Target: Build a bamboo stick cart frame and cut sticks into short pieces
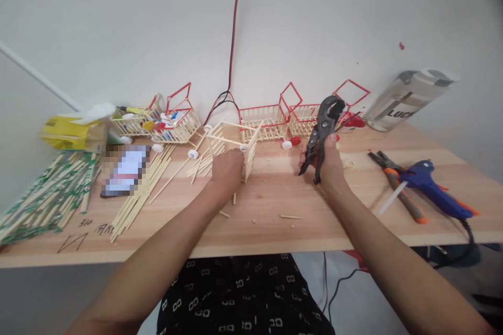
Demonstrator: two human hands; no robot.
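Observation:
My left hand (227,170) is closed around the base of a small cart frame made of wooden sticks (236,147), which stands on the wooden table (275,230). My right hand (329,163) grips the handles of black cutting pliers (323,128), jaws pointing up and away from me, a little to the right of the frame. Short stick offcuts (291,216) lie on the table between my arms.
Finished stick carts (275,120) with red handles line the wall. Loose sticks (141,193), wrapped chopstick packs (43,193), a phone (124,170) and a yellow box (68,133) lie left. A blue glue gun (436,188), orange-handled pliers (396,183) and a bottle (408,97) sit right.

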